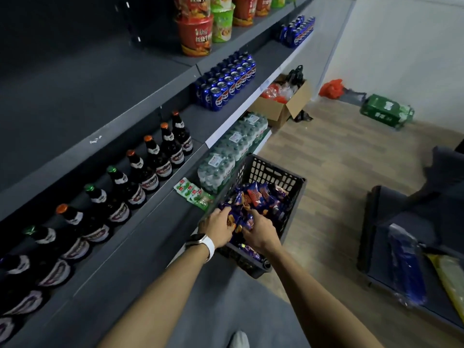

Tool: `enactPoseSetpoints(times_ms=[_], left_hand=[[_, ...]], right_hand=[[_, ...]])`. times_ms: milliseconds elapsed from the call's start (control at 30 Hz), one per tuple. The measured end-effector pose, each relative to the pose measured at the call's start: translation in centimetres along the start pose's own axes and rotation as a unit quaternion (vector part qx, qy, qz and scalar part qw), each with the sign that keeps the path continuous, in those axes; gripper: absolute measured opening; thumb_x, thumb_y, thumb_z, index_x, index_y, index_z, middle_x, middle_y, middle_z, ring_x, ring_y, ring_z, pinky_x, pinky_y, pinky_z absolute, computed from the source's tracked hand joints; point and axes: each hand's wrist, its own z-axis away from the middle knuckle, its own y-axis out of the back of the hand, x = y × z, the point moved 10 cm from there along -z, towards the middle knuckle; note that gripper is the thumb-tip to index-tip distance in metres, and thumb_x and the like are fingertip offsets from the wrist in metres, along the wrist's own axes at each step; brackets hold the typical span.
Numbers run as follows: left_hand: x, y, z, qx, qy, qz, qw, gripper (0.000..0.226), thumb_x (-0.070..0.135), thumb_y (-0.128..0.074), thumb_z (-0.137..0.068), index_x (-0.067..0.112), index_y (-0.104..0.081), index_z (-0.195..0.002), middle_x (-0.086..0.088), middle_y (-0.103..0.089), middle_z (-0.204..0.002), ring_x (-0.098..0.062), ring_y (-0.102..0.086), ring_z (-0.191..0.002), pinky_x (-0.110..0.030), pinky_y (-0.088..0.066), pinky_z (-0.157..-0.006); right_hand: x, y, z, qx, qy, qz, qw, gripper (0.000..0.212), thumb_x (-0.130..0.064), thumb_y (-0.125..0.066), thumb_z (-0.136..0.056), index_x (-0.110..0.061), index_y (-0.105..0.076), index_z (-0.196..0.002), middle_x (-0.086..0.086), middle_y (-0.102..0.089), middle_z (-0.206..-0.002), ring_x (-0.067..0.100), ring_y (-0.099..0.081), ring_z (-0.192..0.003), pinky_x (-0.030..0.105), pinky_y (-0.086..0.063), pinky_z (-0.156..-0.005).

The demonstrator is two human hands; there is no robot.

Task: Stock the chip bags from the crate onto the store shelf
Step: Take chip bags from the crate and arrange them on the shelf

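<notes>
Both your hands are down in the dark crate [283,172] at one o'clock. Your left hand [218,228] and right hand [258,233] curl their fingers around purple chip bags [256,197] heaped inside, beside the shelf [140,237].

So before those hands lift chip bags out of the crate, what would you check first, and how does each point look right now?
1. Both hands are on the bags: ok. The left hand and the right hand curl round chip bags.
2. Bags left to stock: ok, the crate holds plenty.
3. Crate steady: cannot tell; what it rests on is hidden.
4. Free shelf space: ok, bare shelf lies just left of the crate.
5. Nothing breakable in the way: not ok, the dark bottles stand on the shelf above that space.
</notes>
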Motion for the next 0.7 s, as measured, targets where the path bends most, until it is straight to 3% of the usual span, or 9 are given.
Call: enactPoseSetpoints(times_ms=[167, 300, 500, 700], left_hand=[[-3.4, -2.9, -2.2, -0.007, 0.072, 0.042, 0.997, 0.053, 0.021, -0.056, -0.088, 0.023, -0.043, -0.14, -0.01, -0.051, -0.133, -0.035, -0.051, -0.121, -0.043, -0.045, -0.093], [-6.1, -5.4, -3.9, -0.012, 0.102, 0.064, 0.993, 0.055, 0.019, -0.055, -0.086, 0.027, -0.043, -0.139, -0.007, -0.05, -0.136, -0.034, -0.052, -0.12, -0.044, -0.048, -0.093], [-8.9, -9.2, -6.9, -0.02, 0.112, 0.09, 0.989, 0.046, 0.017, -0.055, -0.086, 0.029, -0.046, -0.129, -0.006, -0.053, -0.129, -0.034, -0.055, -0.113, -0.043, -0.051, -0.089], [-11.2, -12.6, -9.5, -0.026, 0.122, 0.094, 0.988, 0.051, 0.018, -0.054, -0.089, 0.03, -0.04, -0.137, -0.003, -0.048, -0.139, -0.033, -0.048, -0.124, -0.043, -0.05, -0.092]], right_hand=[[1.1, -3.4, -3.5, -0.048, 0.014, 0.023, 0.998, 0.054, -0.026, -0.055, -0.093, -0.017, -0.041, -0.145, 0.011, -0.058, -0.137, 0.032, -0.056, -0.122, 0.042, -0.05, -0.095], [2.1, -6.4, -6.2, -0.08, 0.014, 0.031, 0.996, 0.053, -0.025, -0.055, -0.092, -0.014, -0.044, -0.142, 0.014, -0.059, -0.134, 0.033, -0.058, -0.116, 0.039, -0.052, -0.089], [4.0, -10.9, -10.3, -0.117, -0.003, 0.058, 0.992, 0.05, -0.025, -0.056, -0.086, -0.016, -0.048, -0.135, 0.012, -0.059, -0.126, 0.033, -0.06, -0.108, 0.041, -0.053, -0.085], [5.5, -15.1, -14.9, -0.111, -0.016, 0.095, 0.989, 0.049, -0.031, -0.061, -0.087, -0.017, -0.048, -0.131, 0.007, -0.057, -0.13, 0.029, -0.056, -0.114, 0.04, -0.052, -0.09]])
